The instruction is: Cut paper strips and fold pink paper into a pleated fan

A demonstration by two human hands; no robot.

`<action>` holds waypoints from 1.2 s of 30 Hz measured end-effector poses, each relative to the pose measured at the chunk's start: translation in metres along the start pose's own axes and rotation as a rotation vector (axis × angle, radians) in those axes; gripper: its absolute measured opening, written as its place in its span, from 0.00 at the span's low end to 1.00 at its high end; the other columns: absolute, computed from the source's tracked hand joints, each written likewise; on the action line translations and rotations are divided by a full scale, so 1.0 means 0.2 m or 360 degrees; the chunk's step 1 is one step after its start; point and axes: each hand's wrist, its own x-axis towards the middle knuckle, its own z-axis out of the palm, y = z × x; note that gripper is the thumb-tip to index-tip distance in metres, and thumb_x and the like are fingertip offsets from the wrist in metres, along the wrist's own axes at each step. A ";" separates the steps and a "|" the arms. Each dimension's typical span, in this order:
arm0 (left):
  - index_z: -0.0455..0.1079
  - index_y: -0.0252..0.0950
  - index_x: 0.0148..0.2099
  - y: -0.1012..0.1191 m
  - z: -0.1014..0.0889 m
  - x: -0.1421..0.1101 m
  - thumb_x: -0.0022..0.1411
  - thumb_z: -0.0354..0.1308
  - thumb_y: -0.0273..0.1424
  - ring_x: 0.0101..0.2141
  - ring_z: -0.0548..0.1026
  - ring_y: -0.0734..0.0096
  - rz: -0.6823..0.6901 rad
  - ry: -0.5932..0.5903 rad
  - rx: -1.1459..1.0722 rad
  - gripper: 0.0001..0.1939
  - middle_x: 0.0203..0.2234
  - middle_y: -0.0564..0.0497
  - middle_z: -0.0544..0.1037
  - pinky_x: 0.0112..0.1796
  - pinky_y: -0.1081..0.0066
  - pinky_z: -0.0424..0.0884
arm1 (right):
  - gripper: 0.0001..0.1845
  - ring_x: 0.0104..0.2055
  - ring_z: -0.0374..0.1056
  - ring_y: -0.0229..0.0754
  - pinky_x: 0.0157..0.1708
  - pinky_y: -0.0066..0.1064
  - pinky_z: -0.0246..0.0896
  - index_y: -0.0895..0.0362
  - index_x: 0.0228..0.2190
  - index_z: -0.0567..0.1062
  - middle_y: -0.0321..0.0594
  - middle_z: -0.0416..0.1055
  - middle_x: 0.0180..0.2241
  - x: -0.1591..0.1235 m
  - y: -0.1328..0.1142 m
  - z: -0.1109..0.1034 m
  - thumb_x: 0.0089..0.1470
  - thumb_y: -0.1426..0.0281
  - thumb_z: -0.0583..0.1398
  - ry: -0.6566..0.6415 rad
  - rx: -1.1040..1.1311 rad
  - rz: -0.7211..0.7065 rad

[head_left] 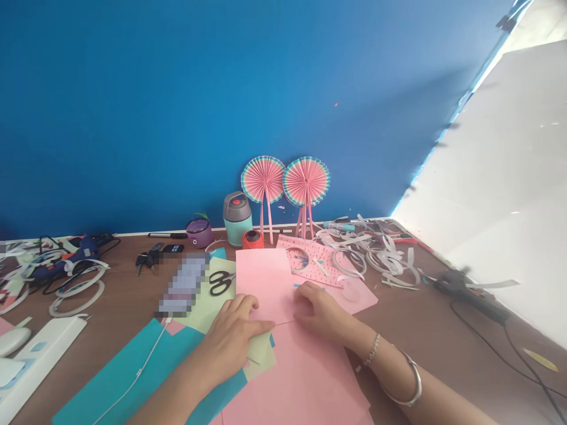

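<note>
A small pink paper sheet [264,274] lies in front of me, its near edge over a larger pink sheet [305,372]. My left hand [233,333] is at the small sheet's left side, fingers bent on the paper and thumb stretched along its near edge. At the right side, my right hand [321,313] has its fingers curled onto the same sheet, thumb low by the edge. Both hands hold the small sheet; their undersides are hidden. Black-handled scissors [220,283] lie just beyond my left hand, blades partly under the pink paper.
Two round pink paper fans [266,180] lean against the blue wall. A teal jar [237,221], red tape roll [253,239] and purple pot [199,232] stand behind. Left are a phone [186,283], teal paper [133,366] and a power strip [44,360]; right, paper strip scraps [390,260] and a glue gun [469,295].
</note>
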 end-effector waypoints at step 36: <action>0.78 0.49 0.36 -0.16 -0.12 -0.01 0.56 0.47 0.22 0.48 0.65 0.62 -0.0074 -0.0166 -0.0220 0.21 0.42 0.51 0.68 0.49 0.61 0.63 | 0.22 0.48 0.62 0.47 0.49 0.42 0.59 0.53 0.36 0.80 0.45 0.65 0.44 -0.03 0.03 -0.12 0.40 0.82 0.57 -0.0273 -0.0012 -0.0465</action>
